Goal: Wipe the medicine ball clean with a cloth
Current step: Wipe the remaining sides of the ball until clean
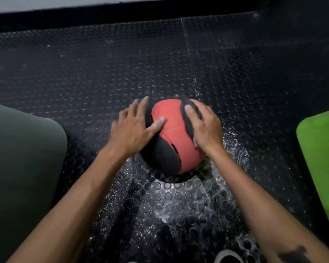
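A red and black medicine ball [174, 130] rests on the studded black rubber floor in the middle of the view. My left hand [133, 128] lies flat on the ball's left side, fingers spread and thumb on the red panel. My right hand [203, 126] presses on the ball's upper right side. A small pale corner of cloth [195, 142] shows under its palm; most of the cloth is hidden by the hand.
The black rubber floor [103, 73] has pale dusty or wet marks around and in front of the ball. A dark green pad [23, 158] lies at the left, a bright green mat [321, 158] at the right. A dark wall base runs along the back. A shoe tip [228, 257] shows at the bottom edge.
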